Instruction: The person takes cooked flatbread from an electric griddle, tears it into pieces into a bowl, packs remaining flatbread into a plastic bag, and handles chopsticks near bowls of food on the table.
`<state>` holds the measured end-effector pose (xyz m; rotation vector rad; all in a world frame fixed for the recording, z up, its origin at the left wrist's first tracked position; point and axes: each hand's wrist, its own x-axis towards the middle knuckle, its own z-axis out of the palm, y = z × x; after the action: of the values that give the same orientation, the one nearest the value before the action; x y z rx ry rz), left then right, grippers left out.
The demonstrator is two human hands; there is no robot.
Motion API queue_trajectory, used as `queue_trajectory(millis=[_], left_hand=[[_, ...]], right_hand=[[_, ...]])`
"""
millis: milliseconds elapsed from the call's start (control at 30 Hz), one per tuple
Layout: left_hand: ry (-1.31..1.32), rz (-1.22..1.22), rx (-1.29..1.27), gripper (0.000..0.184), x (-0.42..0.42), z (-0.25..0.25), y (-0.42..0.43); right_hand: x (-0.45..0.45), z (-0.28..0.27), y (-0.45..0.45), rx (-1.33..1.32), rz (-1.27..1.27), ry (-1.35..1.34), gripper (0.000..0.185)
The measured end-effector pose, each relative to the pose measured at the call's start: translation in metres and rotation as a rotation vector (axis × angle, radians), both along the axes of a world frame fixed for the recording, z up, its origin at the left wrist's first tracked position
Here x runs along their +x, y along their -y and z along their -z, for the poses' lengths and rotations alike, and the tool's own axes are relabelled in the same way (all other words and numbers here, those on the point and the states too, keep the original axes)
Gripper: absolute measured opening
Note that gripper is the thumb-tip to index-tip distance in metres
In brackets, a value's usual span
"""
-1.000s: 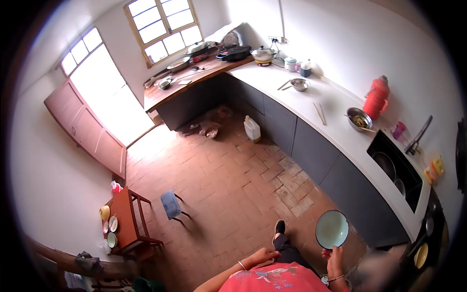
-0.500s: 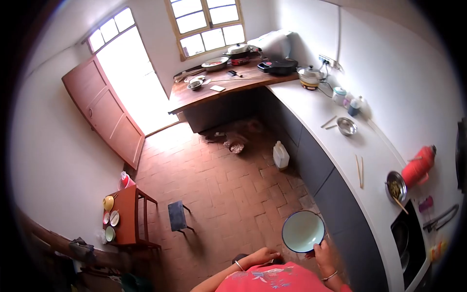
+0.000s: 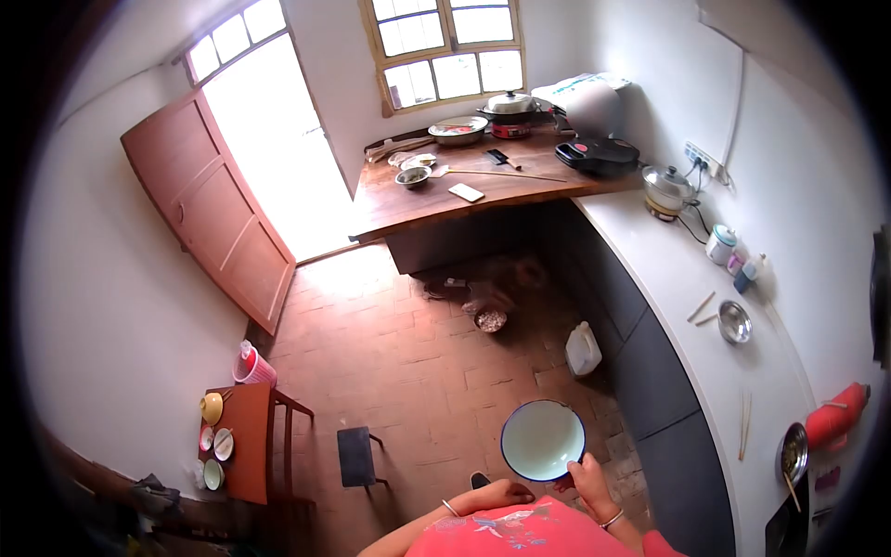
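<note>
A pale green enamel bowl with a dark rim (image 3: 543, 440) is in front of my body, above the floor. My right hand (image 3: 583, 475) grips its near right edge, thumb at the rim and fingers underneath. The inside of the bowl shows no food. My left hand (image 3: 509, 494) rests against the front of my red top (image 3: 492, 534), left of the bowl and apart from it; its fingers are bent, and whether they hold anything is hidden.
A grey stool (image 3: 355, 456) stands on the brick floor, near a red table with bowls (image 3: 249, 436). A white jug (image 3: 583, 350) is by the cabinets. The wooden counter (image 3: 371, 209) lies ahead, the white counter (image 3: 664, 269) to the right.
The view has turned right and come nearer to the wooden counter. The bowl, still in my right hand, has moved left in view, closer to my left hand.
</note>
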<state>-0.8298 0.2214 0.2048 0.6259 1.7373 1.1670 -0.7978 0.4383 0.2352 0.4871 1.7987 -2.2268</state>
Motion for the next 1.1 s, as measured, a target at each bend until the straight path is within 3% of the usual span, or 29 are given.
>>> queue_trajectory(millis=[167,400,567,767,933,967,1033,1067,1100], left_hand=[[-0.061,0.038,-0.112,0.038,-0.070,0.002,0.038],[-0.032,0.089,-0.055,0.039,-0.149,0.003,0.059],[-0.023,-0.104,0.000,0.041,-0.228,0.019,0.084],[-0.061,-0.214,-0.095,0.038,-0.336,-0.028,0.089],[0.077,-0.594,0.006,0.034,-0.387,-0.049,0.091],[0.072,-0.543,0.015,0.034,-0.400,-0.046,0.092],[0.131,-0.722,0.037,0.039,-0.412,-0.032,0.097],[0.136,-0.665,0.037,0.039,-0.423,-0.025,0.101],[0.200,-0.722,0.181,0.043,-0.432,-0.021,0.106]], right_hand=[[-0.077,0.004,0.031,-0.022,0.042,-0.017,0.019],[-0.177,0.013,0.056,-0.071,0.033,0.006,0.018],[-0.281,0.003,0.069,-0.049,-0.049,0.031,0.022],[-0.412,-0.004,0.086,-0.098,-0.144,0.000,0.021],[-0.500,-0.014,0.108,-0.039,-0.247,0.000,0.020],[-0.516,-0.006,0.112,-0.042,-0.227,0.012,0.020],[-0.541,0.006,0.125,-0.048,-0.263,0.042,0.020],[-0.551,0.006,0.132,-0.060,-0.263,0.027,0.021],[-0.559,0.004,0.139,-0.074,-0.273,0.015,0.022]])
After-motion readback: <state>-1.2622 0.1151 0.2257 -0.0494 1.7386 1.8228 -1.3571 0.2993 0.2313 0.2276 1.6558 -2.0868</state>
